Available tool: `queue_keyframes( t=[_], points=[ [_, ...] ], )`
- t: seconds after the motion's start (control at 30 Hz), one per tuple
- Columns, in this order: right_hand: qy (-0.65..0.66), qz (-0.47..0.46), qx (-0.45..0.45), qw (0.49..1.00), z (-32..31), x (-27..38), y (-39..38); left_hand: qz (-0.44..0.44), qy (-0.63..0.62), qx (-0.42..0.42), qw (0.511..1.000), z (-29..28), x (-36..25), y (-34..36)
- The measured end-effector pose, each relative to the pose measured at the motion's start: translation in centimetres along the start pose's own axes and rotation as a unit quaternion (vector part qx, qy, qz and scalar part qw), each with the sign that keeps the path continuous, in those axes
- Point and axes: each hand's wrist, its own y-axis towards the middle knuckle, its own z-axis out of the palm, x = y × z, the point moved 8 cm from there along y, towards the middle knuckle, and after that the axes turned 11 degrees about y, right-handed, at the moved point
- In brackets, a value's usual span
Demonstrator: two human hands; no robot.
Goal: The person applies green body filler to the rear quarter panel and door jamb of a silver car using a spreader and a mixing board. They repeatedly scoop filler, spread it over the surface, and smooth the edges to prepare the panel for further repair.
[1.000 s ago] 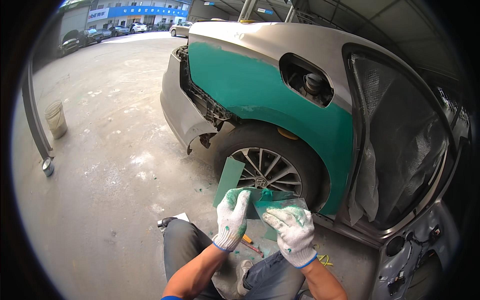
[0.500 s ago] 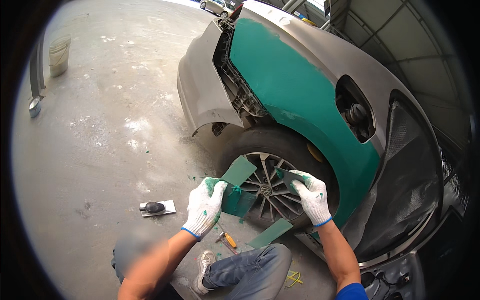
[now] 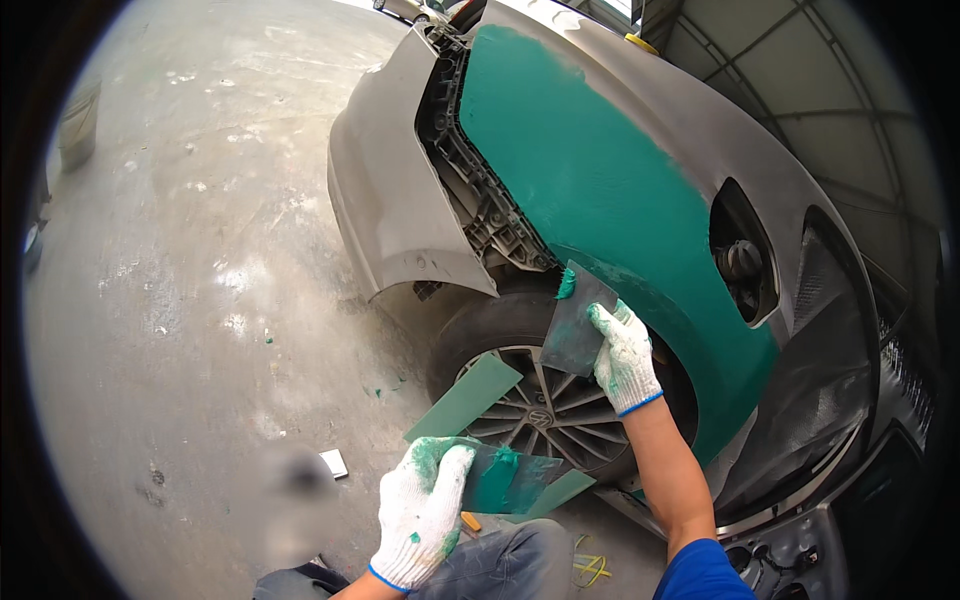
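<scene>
Spreader [image 3: 574,322] in right hand [image 3: 624,358], edge at green fender [image 3: 600,190] w/ wheel arch.

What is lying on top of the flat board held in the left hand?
A smear of green putty lies on the board. The left hand covers the board's near end, so anything there is hidden.
</scene>
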Motion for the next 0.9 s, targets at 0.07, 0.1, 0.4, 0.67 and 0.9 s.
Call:
queue_keyframes(
  t=[0.07, 0.1, 0.4, 0.67, 0.9],
  points=[
    [0.059, 0.049, 0.0, 0.997, 2.2, -3.0, 0.5, -0.083, 0.019, 0.008, 0.996, -1.6, 0.9, -0.7],
    [0.125, 0.08, 0.033, 0.988, 4.3, -4.2, 0.8, -0.035, 0.019, -0.021, 0.999, -2.6, 0.0, -0.8],
    [0.347, 0.291, -0.007, 0.892, 9.2, -10.6, 0.4, -0.097, -0.011, -0.042, 0.994, -7.5, 6.1, 8.3],
    [0.107, -0.103, -0.13, 0.98, 0.3, 11.4, 0.4, -0.1, -0.059, 0.146, 0.982, 2.5, 0.3, 19.4],
    [-0.442, -0.221, -0.187, 0.849, 4.4, 12.3, 2.8, -0.128, -0.053, 0.199, 0.97, -1.4, 1.7, 24.5]
  ],
)
